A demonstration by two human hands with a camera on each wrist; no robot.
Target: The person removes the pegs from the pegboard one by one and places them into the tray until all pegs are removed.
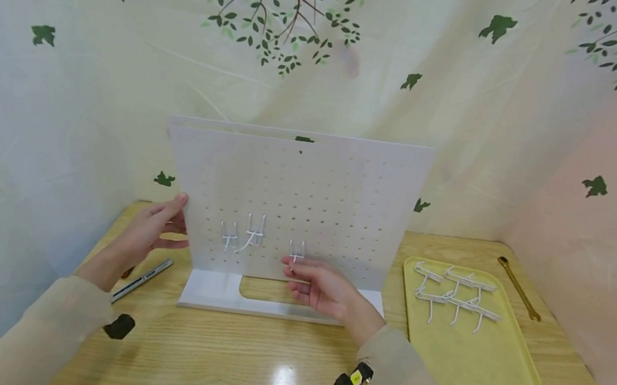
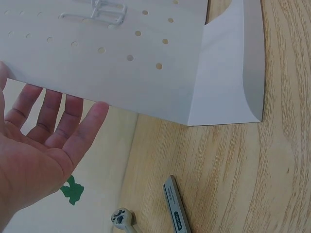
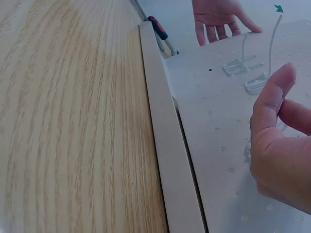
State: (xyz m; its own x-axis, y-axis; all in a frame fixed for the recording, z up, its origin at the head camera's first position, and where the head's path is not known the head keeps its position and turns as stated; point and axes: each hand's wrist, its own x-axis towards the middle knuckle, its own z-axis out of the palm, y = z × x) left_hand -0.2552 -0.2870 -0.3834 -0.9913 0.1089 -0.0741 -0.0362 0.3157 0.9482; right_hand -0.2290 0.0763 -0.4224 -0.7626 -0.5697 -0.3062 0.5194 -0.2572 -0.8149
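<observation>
Pinching the board (image 1: 344, 184) at its side edge with the left grip (image 1: 150, 226), between thumb and fingers, likely to keep it from shifting on the surface (image 1: 211, 346). Pinching a hook (image 1: 295, 256) low on the board with the right grip (image 1: 327, 291), apparently by its prong for control near the holes. Having two other hooks (image 1: 255, 233) further left on the board, and spare hooks (image 1: 456, 300) on the tray (image 1: 470, 376) at right, probably for easy reach.

Pegboard (image 2: 155, 97), 1: cropped, both wrist views. Hook (image 1: 296, 255) at right hand (image 1: 326, 291), 1: mostly hidden, right wrist view. Grey bar (image 2: 176, 204), 1: cut off, left wrist view.
</observation>
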